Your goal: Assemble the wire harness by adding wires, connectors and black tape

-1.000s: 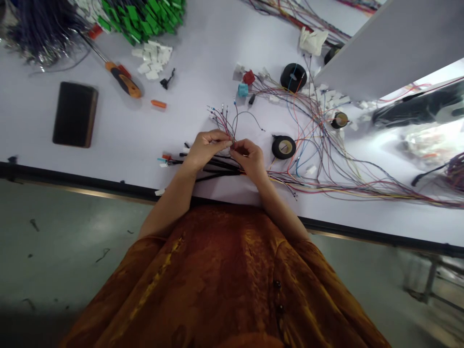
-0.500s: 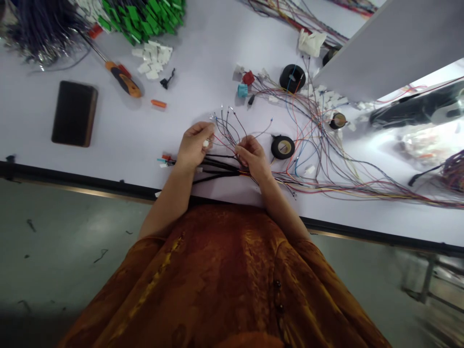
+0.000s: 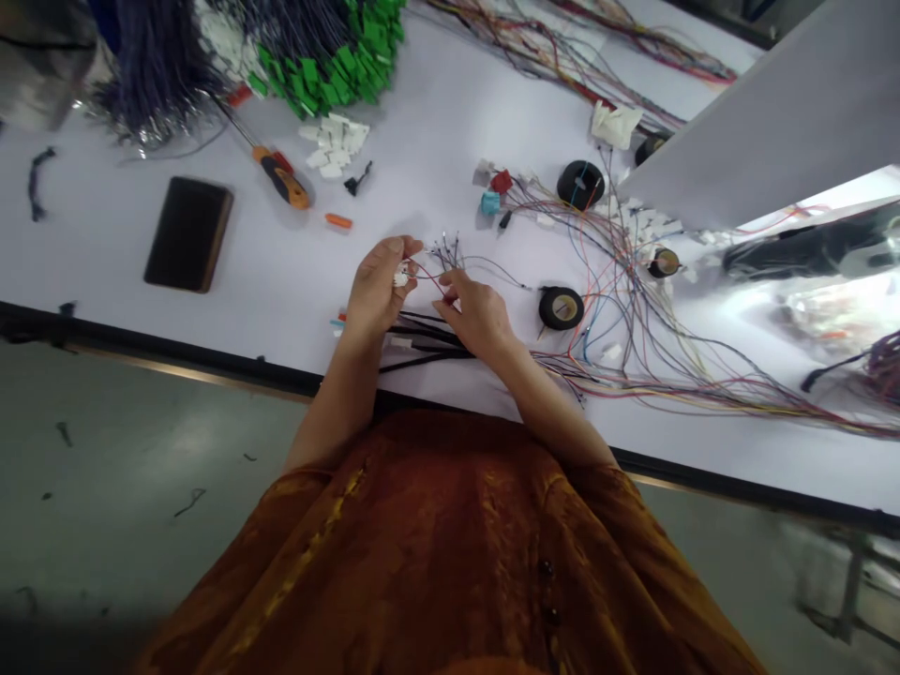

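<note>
My left hand (image 3: 380,279) is closed on a small white connector (image 3: 402,275), which shows between thumb and fingers. My right hand (image 3: 474,309) pinches a thin red wire (image 3: 430,275) that runs across to the connector. Several loose wires with bare metal terminals (image 3: 446,246) fan out just beyond my right fingertips. Under both hands lie black-sleeved branches of a wire harness (image 3: 428,345), partly hidden by my right hand and wrist. Whether the red wire's end sits inside the connector I cannot tell.
A black tape roll (image 3: 561,307) lies right of my right hand, another tape roll (image 3: 580,185) behind it. Loose wires (image 3: 633,309) spread right. At left are a phone-like dark slab (image 3: 188,234), a screwdriver (image 3: 281,176), white connectors (image 3: 334,145) and green connectors (image 3: 330,75).
The white connector now shows more openly in my left hand. My right hand has shifted left towards it, with the red wire between them. The camera view has shifted slightly.
</note>
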`<state>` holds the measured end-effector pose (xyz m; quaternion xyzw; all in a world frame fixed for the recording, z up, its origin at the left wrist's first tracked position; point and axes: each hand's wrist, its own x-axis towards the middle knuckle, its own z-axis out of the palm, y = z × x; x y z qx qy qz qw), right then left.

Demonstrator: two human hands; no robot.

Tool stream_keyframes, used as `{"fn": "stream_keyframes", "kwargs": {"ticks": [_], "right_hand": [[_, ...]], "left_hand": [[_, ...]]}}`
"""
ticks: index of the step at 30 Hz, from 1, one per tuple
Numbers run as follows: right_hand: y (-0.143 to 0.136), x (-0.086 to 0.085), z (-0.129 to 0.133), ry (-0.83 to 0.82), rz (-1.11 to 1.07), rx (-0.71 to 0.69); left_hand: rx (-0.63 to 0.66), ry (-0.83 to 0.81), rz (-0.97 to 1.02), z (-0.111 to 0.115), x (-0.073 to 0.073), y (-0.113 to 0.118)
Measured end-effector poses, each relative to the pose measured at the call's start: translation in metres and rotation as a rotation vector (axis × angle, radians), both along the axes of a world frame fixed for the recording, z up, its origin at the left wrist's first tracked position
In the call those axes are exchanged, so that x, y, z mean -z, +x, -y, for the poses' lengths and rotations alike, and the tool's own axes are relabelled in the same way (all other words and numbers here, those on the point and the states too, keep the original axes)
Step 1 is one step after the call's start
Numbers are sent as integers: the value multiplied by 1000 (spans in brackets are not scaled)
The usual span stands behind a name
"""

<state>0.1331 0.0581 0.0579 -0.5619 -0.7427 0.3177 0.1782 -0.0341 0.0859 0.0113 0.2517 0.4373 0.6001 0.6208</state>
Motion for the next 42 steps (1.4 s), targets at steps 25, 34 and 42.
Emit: {"fn": "stream_keyframes", "kwargs": {"ticks": [25,34,42], "right_hand": [[-18,-4,-25,92,-533,77],[-28,1,-23,340,-384,39],[-29,4,-21,314,-210,-3]], "left_hand": [[-73,-20,300,-1,-9,-11],[-29,-57,185,0,-12,-7],[16,4,123,1,-4,-8]]}}
